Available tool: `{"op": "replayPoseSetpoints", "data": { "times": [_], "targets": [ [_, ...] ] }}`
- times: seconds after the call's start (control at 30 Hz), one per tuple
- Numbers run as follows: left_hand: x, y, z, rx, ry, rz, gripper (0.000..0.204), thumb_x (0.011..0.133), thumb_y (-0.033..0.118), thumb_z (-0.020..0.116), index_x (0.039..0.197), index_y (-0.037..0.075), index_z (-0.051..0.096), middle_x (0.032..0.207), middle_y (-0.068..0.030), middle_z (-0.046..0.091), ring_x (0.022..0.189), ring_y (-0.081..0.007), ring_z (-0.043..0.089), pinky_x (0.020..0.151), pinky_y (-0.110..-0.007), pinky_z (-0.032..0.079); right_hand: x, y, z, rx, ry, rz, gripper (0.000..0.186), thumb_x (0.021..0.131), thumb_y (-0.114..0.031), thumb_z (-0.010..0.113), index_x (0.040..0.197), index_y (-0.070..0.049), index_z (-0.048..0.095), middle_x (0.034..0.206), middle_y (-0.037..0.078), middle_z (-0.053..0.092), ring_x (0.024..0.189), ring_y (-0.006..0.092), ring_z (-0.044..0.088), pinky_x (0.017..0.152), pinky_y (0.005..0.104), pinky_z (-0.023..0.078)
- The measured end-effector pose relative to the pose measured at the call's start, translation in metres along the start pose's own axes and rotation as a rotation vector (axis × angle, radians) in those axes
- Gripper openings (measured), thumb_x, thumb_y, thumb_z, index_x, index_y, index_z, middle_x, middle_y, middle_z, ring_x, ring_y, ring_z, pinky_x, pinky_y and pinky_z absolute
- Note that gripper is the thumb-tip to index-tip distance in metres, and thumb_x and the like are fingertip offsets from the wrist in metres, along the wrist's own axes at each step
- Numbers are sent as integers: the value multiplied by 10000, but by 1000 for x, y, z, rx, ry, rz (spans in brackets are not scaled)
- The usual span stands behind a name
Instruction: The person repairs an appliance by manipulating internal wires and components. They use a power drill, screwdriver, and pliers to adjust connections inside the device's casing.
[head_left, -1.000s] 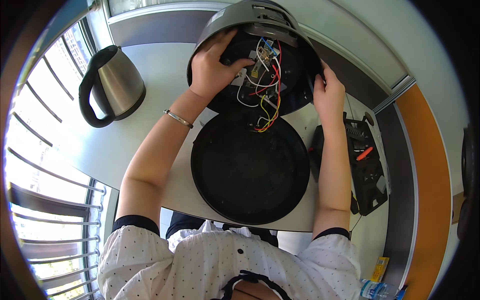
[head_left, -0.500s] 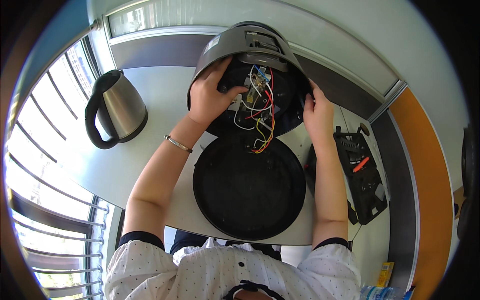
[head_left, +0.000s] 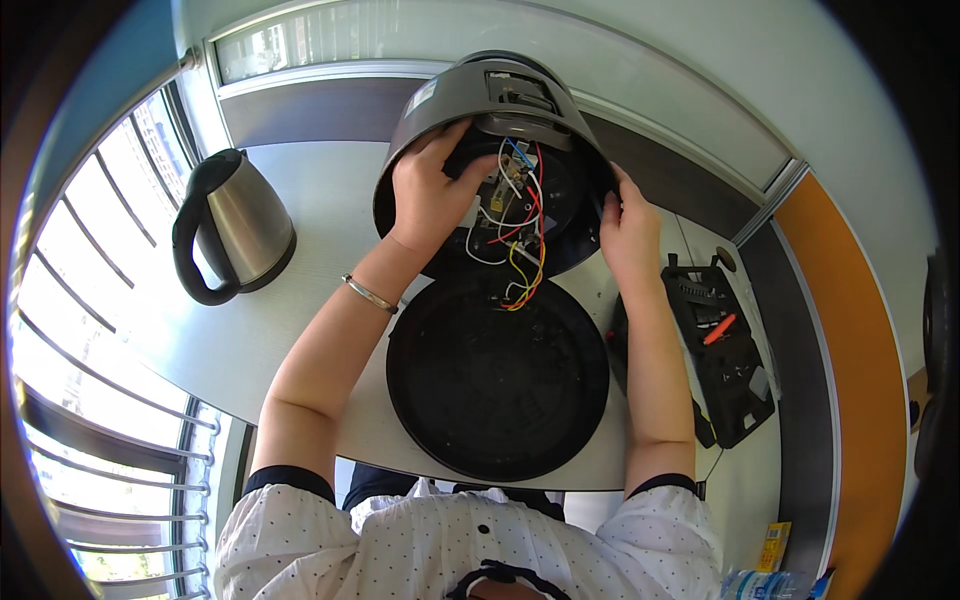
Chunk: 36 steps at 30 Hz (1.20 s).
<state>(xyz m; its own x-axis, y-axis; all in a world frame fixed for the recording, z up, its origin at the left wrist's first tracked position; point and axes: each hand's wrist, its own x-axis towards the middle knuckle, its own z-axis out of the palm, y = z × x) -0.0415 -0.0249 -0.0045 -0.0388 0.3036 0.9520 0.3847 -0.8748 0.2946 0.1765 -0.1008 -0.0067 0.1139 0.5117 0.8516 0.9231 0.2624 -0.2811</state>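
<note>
A grey rice cooker (head_left: 455, 97) lies tipped on its side at the far middle of the table, its open underside facing me. Inside show metal parts and red, white, blue and yellow wires (head_left: 540, 215). Some wires run down to a round black base cover (head_left: 497, 385), which lies flat just in front. My left hand (head_left: 432, 190) reaches into the opening and grips the left rim, its thumb near the inner parts. Around the right rim my right hand (head_left: 630, 232) is closed, with the thumb at the inside edge.
A steel kettle (head_left: 245, 220) with a black handle stands at the left, beside the barred window (head_left: 95, 330). On the right lies an open black tool case (head_left: 735, 380) holding bits and an orange tool (head_left: 720, 328). A low partition (head_left: 320, 108) borders the table's far side.
My left hand has slid slightly right along the rim, with its thumb raised a little. The rice cooker has tilted slightly, and my right hand has shifted slightly left with it.
</note>
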Motion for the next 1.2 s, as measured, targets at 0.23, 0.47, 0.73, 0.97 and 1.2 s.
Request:
{"op": "replayPoseSetpoints", "data": {
  "times": [0.23, 0.47, 0.73, 0.97, 1.2],
  "targets": [
    [0, 2, 8, -39, 23, -86, 464, 659, 198, 787, 1041, -23, 642, 969, -192, 649, 841, -329, 636, 753, -352, 501, -1, 3, 0, -9, -15, 3, 357, 809, -27, 512, 1162, -49, 559, 841, 212, 629, 743, 378, 604, 664, 443, 478],
    [-1, 2, -2, 6, -67, -27, 537, 638, 246, 803, 1066, -27, 628, 1005, -198, 639, 883, -333, 625, 780, -354, 498, -1, 5, -1, -85, -79, 51, 350, 813, -44, 516, 1159, -36, 560, 776, 220, 626, 724, 382, 607, 669, 443, 478],
    [-6, 3, -11, 52, -229, -18, 673, 630, 227, 807, 1230, 61, 550, 1153, -225, 573, 1075, -352, 545, 910, -373, 442, 0, 17, -2, 79, -220, 295, 356, 812, -51, 507, 1161, -13, 564, 880, 237, 632, 826, 376, 621, 751, 415, 481],
    [1, -1, -2, 126, -258, 24, 730, 579, 225, 820, 1247, 126, 544, 1137, -194, 581, 1040, -354, 549, 881, -381, 459, -12, 22, -6, 199, -234, 351, 381, 775, -6, 497, 1147, -6, 578, 946, 240, 636, 896, 362, 627, 794, 370, 480],
    [5, 3, -1, 68, -292, 25, 708, 552, 185, 810, 1217, 133, 575, 1138, -144, 592, 1051, -329, 546, 909, -378, 440, -36, 23, -7, 398, -244, 485, 421, 756, 25, 500, 1170, -5, 569, 897, 205, 658, 813, 266, 652, 757, 322, 483]
  ]
}}
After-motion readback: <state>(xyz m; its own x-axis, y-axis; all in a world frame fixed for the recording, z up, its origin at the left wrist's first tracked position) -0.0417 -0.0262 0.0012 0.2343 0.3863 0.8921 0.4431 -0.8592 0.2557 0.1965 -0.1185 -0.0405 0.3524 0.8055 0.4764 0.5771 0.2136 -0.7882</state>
